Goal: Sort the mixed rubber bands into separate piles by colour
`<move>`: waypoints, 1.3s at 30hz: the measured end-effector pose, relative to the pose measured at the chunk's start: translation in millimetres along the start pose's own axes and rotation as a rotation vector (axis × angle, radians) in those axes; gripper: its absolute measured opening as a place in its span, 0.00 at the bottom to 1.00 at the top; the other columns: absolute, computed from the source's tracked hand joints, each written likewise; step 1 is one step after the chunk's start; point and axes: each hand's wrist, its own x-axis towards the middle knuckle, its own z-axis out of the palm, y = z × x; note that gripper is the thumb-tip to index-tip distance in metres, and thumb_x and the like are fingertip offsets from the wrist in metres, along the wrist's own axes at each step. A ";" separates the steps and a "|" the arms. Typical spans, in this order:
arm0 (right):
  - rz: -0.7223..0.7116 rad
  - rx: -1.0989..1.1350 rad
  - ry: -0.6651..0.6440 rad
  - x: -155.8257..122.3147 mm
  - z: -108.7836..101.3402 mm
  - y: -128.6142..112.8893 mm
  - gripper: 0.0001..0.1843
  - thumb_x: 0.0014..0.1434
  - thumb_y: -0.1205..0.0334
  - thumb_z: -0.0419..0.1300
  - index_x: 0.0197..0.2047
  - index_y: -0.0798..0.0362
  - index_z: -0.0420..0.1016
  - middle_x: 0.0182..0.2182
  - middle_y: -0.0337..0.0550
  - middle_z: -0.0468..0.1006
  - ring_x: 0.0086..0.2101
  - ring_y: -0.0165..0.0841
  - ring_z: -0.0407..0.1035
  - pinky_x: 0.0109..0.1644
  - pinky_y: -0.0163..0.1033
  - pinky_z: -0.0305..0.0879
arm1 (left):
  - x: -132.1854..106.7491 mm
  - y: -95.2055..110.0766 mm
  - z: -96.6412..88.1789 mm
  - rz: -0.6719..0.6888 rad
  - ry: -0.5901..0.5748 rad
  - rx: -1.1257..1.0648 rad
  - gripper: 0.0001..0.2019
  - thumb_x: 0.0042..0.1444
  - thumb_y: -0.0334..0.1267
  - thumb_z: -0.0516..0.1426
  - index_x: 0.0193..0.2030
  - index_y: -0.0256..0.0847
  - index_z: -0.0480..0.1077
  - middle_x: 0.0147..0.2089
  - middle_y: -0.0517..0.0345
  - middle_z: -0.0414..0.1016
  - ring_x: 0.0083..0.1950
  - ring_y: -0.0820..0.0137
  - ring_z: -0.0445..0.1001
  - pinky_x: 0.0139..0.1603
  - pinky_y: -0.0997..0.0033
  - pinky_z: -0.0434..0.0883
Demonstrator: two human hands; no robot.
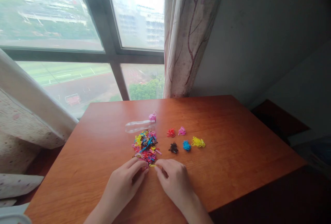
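A mixed heap of small coloured rubber bands (145, 143) lies on the wooden table in front of me. At its near edge, my right hand (174, 175) is closed, thumb and forefinger pinching one end of a yellow rubber band (152, 165). My left hand (126, 177) is closed too, its fingertips against a pink rubber band (146, 165) at the heap's edge. To the right lie separate small piles: red bands (171, 133), pink bands (182, 131), black bands (173, 148), blue bands (186, 145) and yellow bands (198, 142).
Behind the heap a clear plastic bottle (138, 126) lies on its side, with a pink cap (152, 116) beside its mouth. The wooden table (238, 148) meets a window and a patterned curtain (191, 34) at its far side. Its right front edge drops into shadow.
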 end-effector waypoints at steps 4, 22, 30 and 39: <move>0.058 0.008 0.174 -3.2 -27.6 24.3 0.09 0.65 0.61 0.55 0.38 0.50 0.77 0.27 0.38 0.78 0.27 0.30 0.71 0.33 0.32 0.61 | -1.6 -2.3 -3.7 -0.026 0.033 0.018 0.08 0.64 0.40 0.52 0.42 0.47 0.73 0.39 0.61 0.77 0.35 0.73 0.77 0.35 0.77 0.72; 0.457 -0.357 0.366 -16.0 -89.3 118.8 0.24 0.63 0.43 0.51 0.39 0.51 0.80 0.26 0.44 0.79 0.27 0.36 0.73 0.31 0.36 0.60 | -1.3 -6.0 -6.6 -0.060 0.072 0.076 0.10 0.64 0.43 0.52 0.43 0.47 0.74 0.36 0.63 0.77 0.33 0.73 0.77 0.33 0.78 0.71; 0.339 -0.231 0.438 -11.4 -80.3 89.8 0.18 0.63 0.49 0.55 0.37 0.52 0.80 0.24 0.41 0.78 0.24 0.33 0.72 0.31 0.34 0.63 | -11.0 -1.1 -11.9 -0.126 0.043 0.106 0.10 0.64 0.44 0.52 0.42 0.48 0.73 0.34 0.64 0.77 0.32 0.73 0.77 0.32 0.78 0.71; 0.098 -0.041 0.150 -6.8 -18.5 19.3 0.12 0.65 0.64 0.51 0.38 0.51 0.76 0.28 0.39 0.78 0.28 0.31 0.73 0.33 0.32 0.61 | -16.1 17.4 -7.7 -0.161 -0.022 0.185 0.08 0.63 0.42 0.52 0.38 0.49 0.73 0.35 0.62 0.76 0.34 0.71 0.78 0.31 0.77 0.70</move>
